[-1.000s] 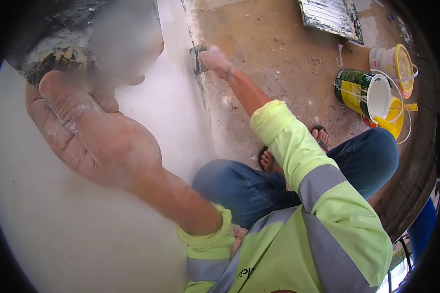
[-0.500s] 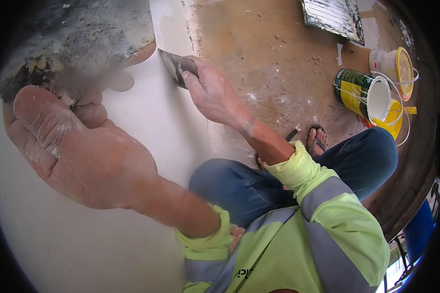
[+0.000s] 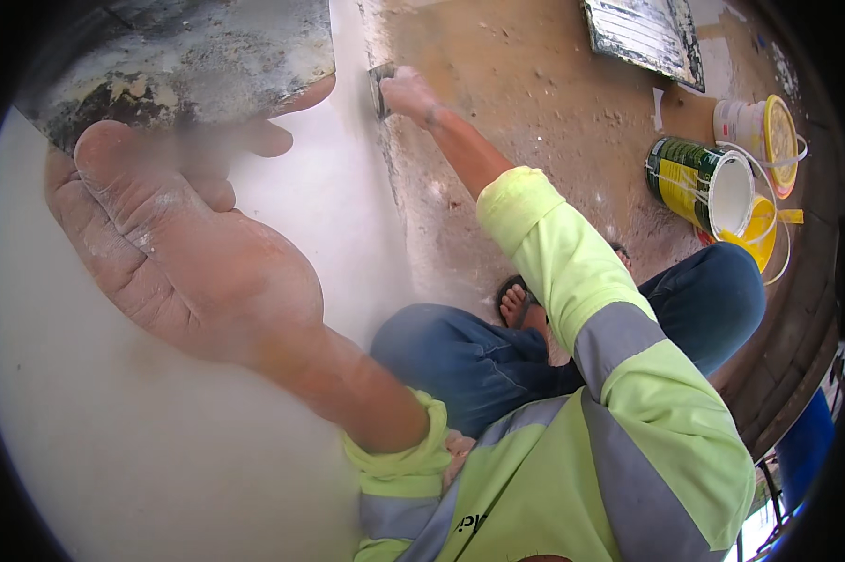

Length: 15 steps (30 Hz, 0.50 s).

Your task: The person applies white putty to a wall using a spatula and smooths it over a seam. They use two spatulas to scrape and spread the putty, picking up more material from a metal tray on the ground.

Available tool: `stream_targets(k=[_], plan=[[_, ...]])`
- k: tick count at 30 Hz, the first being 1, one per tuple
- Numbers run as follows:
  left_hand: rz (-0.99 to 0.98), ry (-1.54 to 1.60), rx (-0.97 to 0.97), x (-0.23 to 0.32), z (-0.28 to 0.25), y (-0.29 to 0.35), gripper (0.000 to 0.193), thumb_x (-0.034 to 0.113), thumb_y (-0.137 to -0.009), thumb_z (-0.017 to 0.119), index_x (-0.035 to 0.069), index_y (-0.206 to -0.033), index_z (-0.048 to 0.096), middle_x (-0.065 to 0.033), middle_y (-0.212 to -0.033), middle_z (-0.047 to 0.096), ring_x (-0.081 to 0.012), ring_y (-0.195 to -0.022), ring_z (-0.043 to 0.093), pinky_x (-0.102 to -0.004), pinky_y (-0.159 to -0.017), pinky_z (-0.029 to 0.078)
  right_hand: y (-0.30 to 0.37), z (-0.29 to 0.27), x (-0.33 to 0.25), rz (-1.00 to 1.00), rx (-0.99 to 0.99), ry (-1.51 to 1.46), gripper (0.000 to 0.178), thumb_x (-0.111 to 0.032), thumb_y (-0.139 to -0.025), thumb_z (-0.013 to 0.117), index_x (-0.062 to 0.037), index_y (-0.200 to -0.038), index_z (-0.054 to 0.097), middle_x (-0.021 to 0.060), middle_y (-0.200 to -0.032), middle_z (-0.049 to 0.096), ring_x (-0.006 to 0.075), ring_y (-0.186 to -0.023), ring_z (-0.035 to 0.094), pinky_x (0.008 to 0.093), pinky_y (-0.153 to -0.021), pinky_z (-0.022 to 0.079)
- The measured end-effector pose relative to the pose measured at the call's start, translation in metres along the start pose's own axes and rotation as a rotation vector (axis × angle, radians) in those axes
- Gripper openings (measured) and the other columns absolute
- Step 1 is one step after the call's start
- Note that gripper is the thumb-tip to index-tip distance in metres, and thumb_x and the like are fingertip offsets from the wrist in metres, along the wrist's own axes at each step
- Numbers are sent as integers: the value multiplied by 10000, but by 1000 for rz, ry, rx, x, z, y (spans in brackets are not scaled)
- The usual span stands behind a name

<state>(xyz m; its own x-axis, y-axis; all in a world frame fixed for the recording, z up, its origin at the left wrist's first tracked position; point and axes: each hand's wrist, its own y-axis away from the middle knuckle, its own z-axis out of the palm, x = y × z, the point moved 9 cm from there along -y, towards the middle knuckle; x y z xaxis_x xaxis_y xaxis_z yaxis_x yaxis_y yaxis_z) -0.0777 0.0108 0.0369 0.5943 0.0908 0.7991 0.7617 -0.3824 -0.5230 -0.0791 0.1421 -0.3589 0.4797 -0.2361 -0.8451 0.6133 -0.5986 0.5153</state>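
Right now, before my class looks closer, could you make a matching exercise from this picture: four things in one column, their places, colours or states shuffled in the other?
Column one
1. Left hand
2. Right hand
3. Sleeves
4. Open bucket

Column two
A. Lime yellow with grey bands
B. Holding a small scraper at the white surface's edge
C. Dark green and yellow outside, white inside
D. Holding a large stained plate

Right pairs: 1-D, 2-B, 3-A, 4-C.

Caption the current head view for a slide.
Left hand holding a stained plate, right hand gripping a scraper at the edge of a white wall, open bucket at right.
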Motion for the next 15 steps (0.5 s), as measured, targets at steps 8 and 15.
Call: stream_targets(k=[8,15], plan=[[-51,-55,22,2,0,-2,383,262,-1036,406,-109,-1128,416,-264,-891,650,-287,-671,679,-278,-627,546,113,-9,-118,-323,-89,-59,285,-116,-850,469,64,-1031,595,255,-1016,626,372,-957,612,434,-847,484],[-95,-235,84,9,-20,-2,368,252,-1045,375,-105,-1120,425,-253,-870,658,-267,-666,674,-272,-620,534,224,-31,-127,-577,-130,-158,306,-39,-909,436,61,-1169,563,248,-1063,607,385,-1010,589,430,-912,471]])
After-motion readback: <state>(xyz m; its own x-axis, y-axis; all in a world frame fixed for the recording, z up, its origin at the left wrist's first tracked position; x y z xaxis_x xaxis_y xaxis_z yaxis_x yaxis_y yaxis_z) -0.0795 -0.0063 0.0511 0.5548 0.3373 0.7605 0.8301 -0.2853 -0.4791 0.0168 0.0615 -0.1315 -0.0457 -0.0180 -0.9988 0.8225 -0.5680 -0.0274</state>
